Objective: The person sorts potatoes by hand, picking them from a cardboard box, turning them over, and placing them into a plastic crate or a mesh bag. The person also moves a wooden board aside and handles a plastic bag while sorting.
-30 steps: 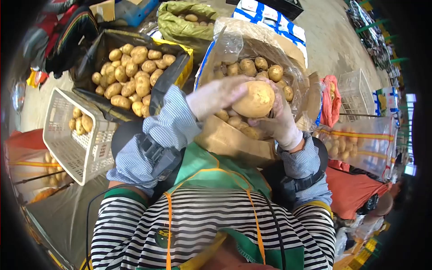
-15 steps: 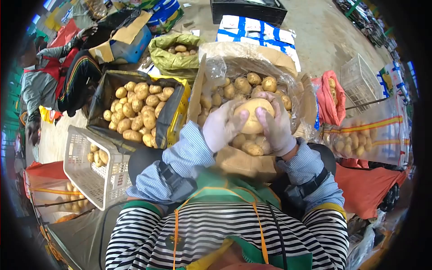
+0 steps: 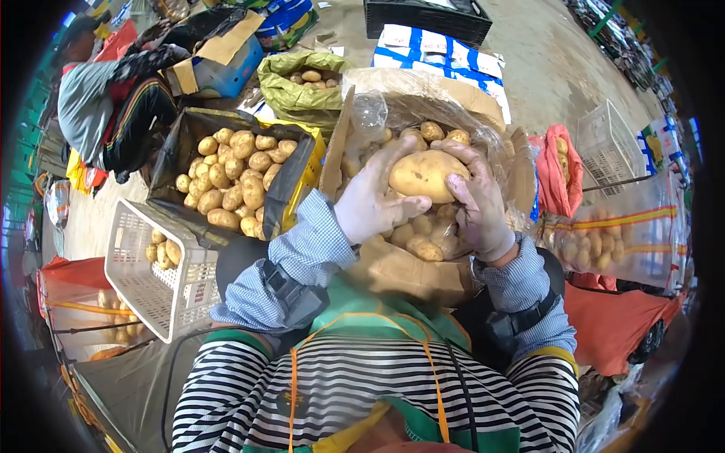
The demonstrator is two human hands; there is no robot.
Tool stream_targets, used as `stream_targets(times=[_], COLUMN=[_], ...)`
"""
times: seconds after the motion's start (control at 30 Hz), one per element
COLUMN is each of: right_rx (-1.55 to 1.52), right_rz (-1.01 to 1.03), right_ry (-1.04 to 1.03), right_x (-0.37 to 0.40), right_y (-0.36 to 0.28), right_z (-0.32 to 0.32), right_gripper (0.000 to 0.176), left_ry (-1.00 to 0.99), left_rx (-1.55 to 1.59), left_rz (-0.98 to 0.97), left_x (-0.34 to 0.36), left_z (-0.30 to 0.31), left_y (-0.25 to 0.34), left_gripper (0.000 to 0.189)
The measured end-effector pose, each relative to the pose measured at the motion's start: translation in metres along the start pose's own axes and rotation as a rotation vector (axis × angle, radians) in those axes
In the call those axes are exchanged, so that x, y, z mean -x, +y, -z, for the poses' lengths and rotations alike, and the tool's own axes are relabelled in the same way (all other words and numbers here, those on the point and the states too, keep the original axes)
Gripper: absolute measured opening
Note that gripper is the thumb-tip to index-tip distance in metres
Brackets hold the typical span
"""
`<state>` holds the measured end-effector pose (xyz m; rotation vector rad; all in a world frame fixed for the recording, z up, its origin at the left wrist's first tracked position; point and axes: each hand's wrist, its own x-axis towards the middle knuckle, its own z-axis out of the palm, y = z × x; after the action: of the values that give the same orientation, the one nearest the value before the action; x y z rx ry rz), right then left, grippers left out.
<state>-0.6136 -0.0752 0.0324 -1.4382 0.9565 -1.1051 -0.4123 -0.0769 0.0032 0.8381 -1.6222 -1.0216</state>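
A large, pale-skinned potato (image 3: 427,176) is held between my two gloved hands, above an open cardboard box (image 3: 400,273). My left hand (image 3: 377,198) cups its left end, with the thumb stretched along its lower edge. On the other side, my right hand (image 3: 482,208) grips the right end, thumb on the near face and fingers over the top. Small dark specks mark the potato's upper surface. Beneath my hands, more potatoes (image 3: 427,248) lie in the box inside clear plastic lining; my hands hide part of them.
Left stands a black-lined yellow crate (image 3: 302,185) of potatoes, with a tilted white basket (image 3: 140,298) nearer me. Behind are a green sack (image 3: 279,94) and a taped white package (image 3: 438,57). A red bag (image 3: 555,192) stands right. Another person (image 3: 98,98) sits far left.
The potato has turned in my hands and shows a different, broader face. My left thumb has slid off its front to the lower edge. The view has shifted slightly.
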Motion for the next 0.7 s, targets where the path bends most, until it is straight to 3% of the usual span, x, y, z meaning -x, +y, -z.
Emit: stream_targets(times=[0.07, 0.3, 0.37, 0.4, 0.47, 0.5, 0.57, 0.6, 0.67, 0.7], right_rx=[-0.055, 0.004, 0.571, 0.569, 0.398, 0.398, 0.545, 0.546, 0.003, 0.006], right_rz=[0.113, 0.124, 0.377, 0.375, 0.267, 0.265, 0.352, 0.352, -0.245, -0.246], right_ry=[-0.018, -0.082, -0.115, -0.122, -0.061, -0.065, -0.13, -0.137, -0.032, -0.03], right_x=[0.0, -0.002, -0.004, -0.004, -0.002, -0.001, -0.002, -0.003, -0.006, -0.009], right_y=[-0.005, -0.01, -0.014, -0.012, -0.006, -0.007, -0.011, -0.013, -0.015, 0.001], right_z=[-0.003, -0.007, -0.005, -0.007, -0.013, -0.015, -0.02, -0.023, -0.025, -0.015], right_gripper=[0.05, 0.068, 0.073, 0.073, 0.072, 0.072, 0.07, 0.07, 0.072, 0.072], left_ry=[-0.135, -0.151, -0.075, -0.068, -0.064, -0.06, 0.069, 0.075, 0.108, 0.106], left_rx=[0.234, 0.347, 0.515, 0.516, 0.233, 0.235, 0.197, 0.198, 0.376, 0.379], left_rz=[0.21, 0.095, 0.275, 0.278, 0.341, 0.343, 0.086, 0.087, 0.47, 0.47], left_x=[0.004, 0.0, -0.002, -0.002, -0.004, -0.002, -0.001, -0.002, -0.006, -0.005], left_z=[0.004, 0.018, 0.018, 0.021, 0.026, 0.026, 0.025, 0.025, 0.025, 0.021], left_y=[0.01, 0.015, 0.024, 0.026, 0.026, 0.017, 0.006, 0.01, 0.022, 0.019], left_gripper=[0.09, 0.078, 0.067, 0.067, 0.056, 0.056, 0.044, 0.044, 0.038, 0.038])
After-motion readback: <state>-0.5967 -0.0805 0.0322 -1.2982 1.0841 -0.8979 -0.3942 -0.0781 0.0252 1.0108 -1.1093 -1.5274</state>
